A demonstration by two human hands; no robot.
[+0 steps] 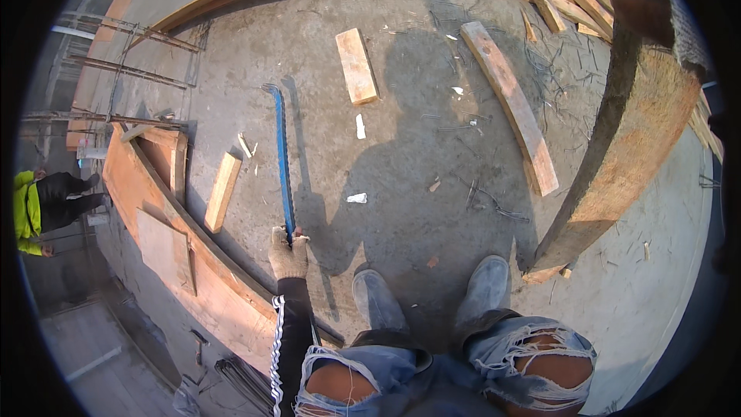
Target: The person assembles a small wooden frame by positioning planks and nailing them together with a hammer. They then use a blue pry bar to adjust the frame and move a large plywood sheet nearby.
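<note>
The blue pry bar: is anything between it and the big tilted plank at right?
Yes, on the concrete floor: a loose board lies left of the tilted plank, and a white scrap nearer the blue pry bar. Nothing visible separates the left hand from the bar.

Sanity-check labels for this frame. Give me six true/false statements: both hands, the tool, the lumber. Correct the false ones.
1. The left hand grips a pry bar. True.
2. The pry bar is red. False: it is blue.
3. A short wood block lies on the floor, to the right of the pry bar. True.
4. The right hand is at the upper end of a big board. True.
5. That big board lies flat on the floor. False: it is held up on end, its lower end near the right boot.
6. The left hand is ungloved. False: it wears a knitted glove.
</note>
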